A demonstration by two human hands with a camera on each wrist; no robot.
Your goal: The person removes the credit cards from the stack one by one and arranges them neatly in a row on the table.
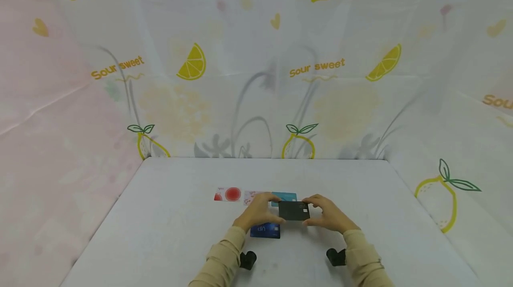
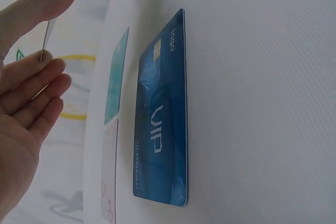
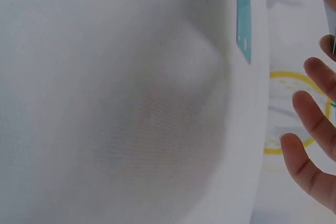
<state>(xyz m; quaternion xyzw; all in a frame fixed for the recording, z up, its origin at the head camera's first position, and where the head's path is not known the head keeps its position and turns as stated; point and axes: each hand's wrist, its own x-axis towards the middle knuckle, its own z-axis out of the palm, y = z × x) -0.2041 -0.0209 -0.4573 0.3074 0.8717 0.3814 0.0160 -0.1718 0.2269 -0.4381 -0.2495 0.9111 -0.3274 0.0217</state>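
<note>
A black card [image 1: 294,211] with a small white chip is held up above the table between both hands. My left hand [image 1: 260,211] pinches its left edge between thumb and fingers, and my right hand [image 1: 328,215] pinches the right edge. The left wrist view shows the left thumb and index finger on the thin card, the other fingers extended. Below the left hand lies a dark blue VIP card [image 2: 163,114], partly covered by that hand in the head view. Behind the black card lies a teal card [image 1: 285,196], partly hidden.
A pink-patterned card [image 1: 251,197] lies left of the teal one, partly behind the left hand. Farther left is a white card with a red circle [image 1: 232,194]. All rest on the white table [image 1: 160,233]. A lemon-printed cloth [image 1: 240,100] stands behind it.
</note>
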